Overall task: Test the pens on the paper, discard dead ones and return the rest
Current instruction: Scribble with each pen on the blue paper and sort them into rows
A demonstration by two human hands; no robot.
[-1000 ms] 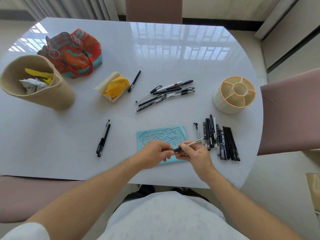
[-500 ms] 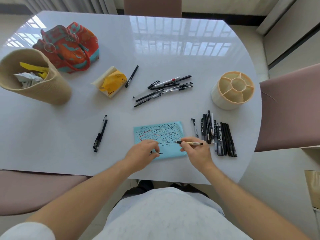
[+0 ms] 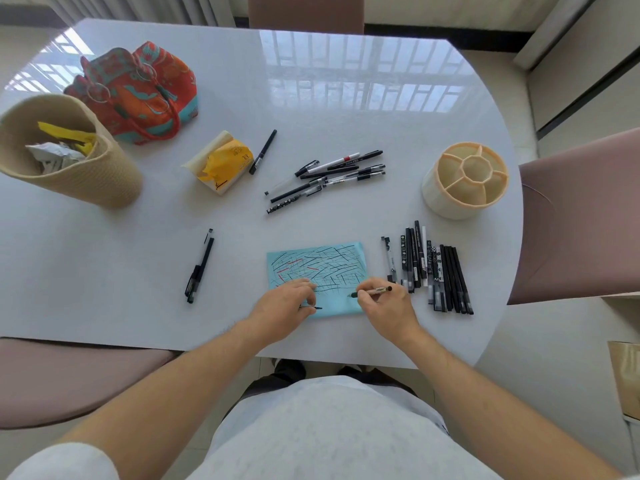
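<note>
A glossy white table (image 3: pixel 346 109) with rounded corners mirrors a barred window along its far edge. Pinkish chairs stand at its far, right and left sides, on a pale floor.

Near the table's near edge lies a light blue paper (image 3: pixel 322 268) covered in black strokes and a few red ones. The right hand (image 3: pixel 384 306) grips a tan pen (image 3: pixel 372 291) in curled fingers, its dark tip over the paper's right part. The left hand (image 3: pixel 284 306) rests on the paper's left side and pinches a small dark cap (image 3: pixel 313 308).

Just right of the paper, a row of dark pens (image 3: pixel 429 268) lies side by side. Beyond it, toward the right edge, stands a cream divided pen holder (image 3: pixel 464 180). A loose heap of pens (image 3: pixel 329 174) sits mid-table, a single black pen (image 3: pixel 200 266) left of the paper, another (image 3: pixel 263 151) beside a yellow tissue pack (image 3: pixel 221 161). At the left edge a woven basket (image 3: pixel 69 168) holds crumpled paper; behind it sits an orange patterned bag (image 3: pixel 138 88).
</note>
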